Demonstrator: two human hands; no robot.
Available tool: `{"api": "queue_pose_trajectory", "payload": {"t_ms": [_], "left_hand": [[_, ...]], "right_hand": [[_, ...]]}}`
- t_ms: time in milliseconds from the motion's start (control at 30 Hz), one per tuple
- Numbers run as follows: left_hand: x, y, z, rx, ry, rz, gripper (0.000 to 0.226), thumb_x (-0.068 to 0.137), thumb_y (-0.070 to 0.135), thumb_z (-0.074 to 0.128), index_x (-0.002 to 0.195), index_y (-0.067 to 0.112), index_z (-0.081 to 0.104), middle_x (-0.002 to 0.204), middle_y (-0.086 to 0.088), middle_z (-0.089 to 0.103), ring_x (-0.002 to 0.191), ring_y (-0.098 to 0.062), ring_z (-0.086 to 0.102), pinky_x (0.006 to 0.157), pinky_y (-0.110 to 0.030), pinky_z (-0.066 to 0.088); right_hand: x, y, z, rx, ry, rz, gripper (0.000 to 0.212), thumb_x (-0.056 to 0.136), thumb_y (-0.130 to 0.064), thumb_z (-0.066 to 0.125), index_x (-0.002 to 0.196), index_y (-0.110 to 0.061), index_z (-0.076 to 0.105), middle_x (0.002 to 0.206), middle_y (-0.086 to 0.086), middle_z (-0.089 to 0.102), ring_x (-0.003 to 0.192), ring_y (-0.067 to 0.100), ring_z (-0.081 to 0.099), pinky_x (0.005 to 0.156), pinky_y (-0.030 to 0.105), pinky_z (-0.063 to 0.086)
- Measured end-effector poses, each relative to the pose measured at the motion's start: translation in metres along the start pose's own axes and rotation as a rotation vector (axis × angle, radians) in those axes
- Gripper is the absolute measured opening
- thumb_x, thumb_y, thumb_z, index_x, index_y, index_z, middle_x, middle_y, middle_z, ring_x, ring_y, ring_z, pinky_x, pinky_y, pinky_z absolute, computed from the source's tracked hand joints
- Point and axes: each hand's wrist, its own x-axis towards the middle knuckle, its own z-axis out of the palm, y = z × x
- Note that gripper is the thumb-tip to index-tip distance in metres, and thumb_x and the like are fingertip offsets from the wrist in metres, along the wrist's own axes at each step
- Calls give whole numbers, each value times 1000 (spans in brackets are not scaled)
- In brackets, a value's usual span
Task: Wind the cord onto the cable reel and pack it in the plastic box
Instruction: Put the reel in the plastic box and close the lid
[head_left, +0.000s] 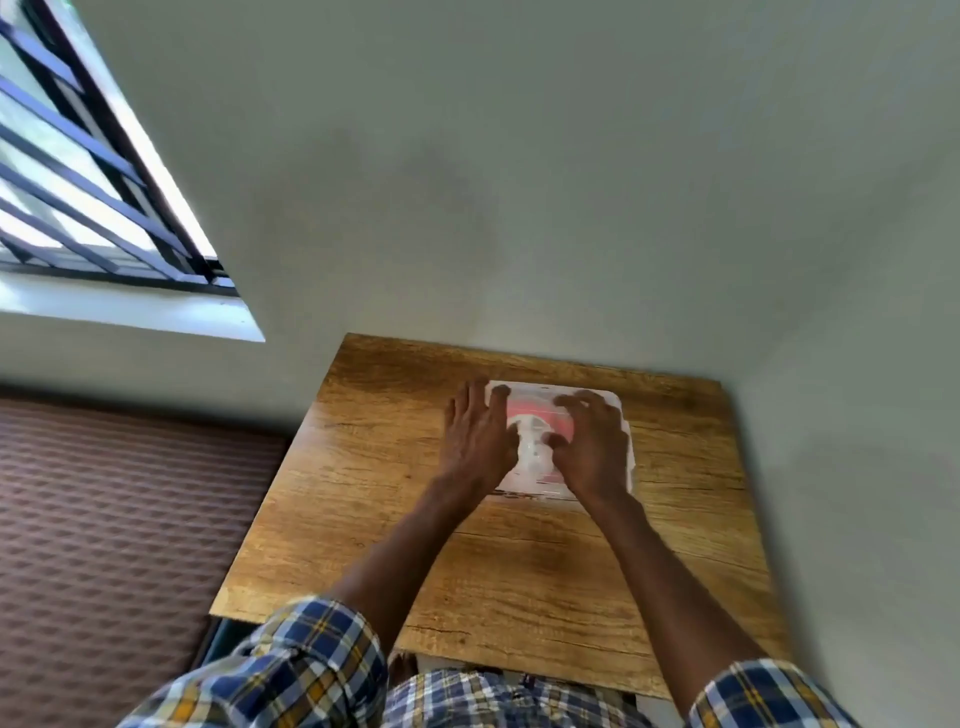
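A clear plastic box (535, 388) with its lid on lies flat on the far part of the wooden table (363, 493). Through the lid I make out a reel (535, 415) with a pink ring of cord and a white centre, blurred. My left hand (475, 434) lies on the box's left side, fingers stretched out over the lid's edge and thumb on the lid. My right hand (589, 441) lies on the right side with fingers bent and their tips pressing on the lid. Both hands hide much of the box.
The table stands in a corner, against grey walls at the back and right. A barred window (78, 171) is up on the left. A brown patterned surface (104, 519) lies left of the table. My checked sleeves sit at the bottom.
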Motion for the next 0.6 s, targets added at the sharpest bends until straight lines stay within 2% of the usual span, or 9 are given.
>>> {"api": "queue_pose_trajectory", "payload": {"t_ms": [67, 167, 233, 267, 333, 367, 500, 567, 600], "left_hand": [[19, 17, 0, -21, -90, 188, 62, 98, 29, 70, 153, 15, 44, 162, -15, 37, 151, -35, 32, 123, -49, 31], [53, 46, 6, 50, -321, 393, 78, 93, 15, 75, 160, 19, 36, 175, -9, 19, 162, -32, 13, 129, -51, 18], [75, 69, 11, 188, -459, 502, 90, 90, 7, 74, 165, 22, 27, 178, -5, 9, 163, -29, 5, 130, -55, 15], [84, 79, 13, 267, -508, 550, 92, 90, 7, 74, 166, 23, 24, 178, -4, 6, 163, -29, 4, 129, -57, 15], [101, 95, 17, 410, -568, 649, 94, 90, 8, 76, 166, 27, 24, 178, -3, 8, 162, -30, 9, 127, -58, 21], [108, 102, 21, 471, -593, 694, 95, 89, 8, 77, 166, 29, 25, 178, -2, 11, 162, -30, 12, 126, -57, 25], [125, 117, 29, 597, -717, 735, 98, 87, 6, 81, 165, 31, 27, 176, 2, 18, 159, -28, 21, 122, -53, 35], [129, 120, 32, 587, -714, 760, 97, 86, 4, 81, 164, 31, 30, 173, 1, 27, 155, -29, 30, 118, -50, 42], [131, 122, 31, 567, -704, 771, 96, 85, 2, 80, 163, 31, 33, 169, 0, 34, 151, -29, 37, 114, -48, 46]], "right_hand": [[-8, 21, -10, -70, 77, 266, 79, 80, -43, 84, 146, -20, 48, 148, 11, 51, 135, 35, 47, 100, 51, 50], [-12, 47, -23, 233, -50, 683, 96, 74, -49, 88, 147, -9, 41, 142, 20, 53, 126, 41, 54, 95, 50, 53], [-15, 59, -30, 557, -153, 832, 90, 73, -44, 91, 140, -1, 49, 132, 19, 62, 112, 36, 65, 85, 44, 59], [-19, 63, -32, 685, -177, 864, 83, 71, -43, 93, 132, 1, 57, 122, 16, 67, 98, 30, 69, 70, 37, 61], [-25, 69, -32, 855, -186, 896, 62, 68, -38, 95, 112, -2, 69, 98, 10, 72, 70, 19, 68, 41, 22, 48], [-27, 70, -31, 906, -185, 905, 54, 68, -35, 96, 104, -4, 71, 90, 9, 72, 63, 17, 66, 36, 18, 42], [-21, 71, -31, 987, -199, 891, 47, 69, -22, 96, 104, -2, 72, 87, 8, 73, 69, 19, 67, 37, 18, 46], [-17, 72, -28, 957, -152, 846, 50, 69, -19, 96, 110, -1, 73, 95, 11, 75, 78, 23, 70, 57, 30, 60], [-16, 71, -25, 844, -102, 794, 50, 69, -21, 95, 110, -3, 74, 101, 11, 76, 83, 24, 71, 70, 37, 63]]}}
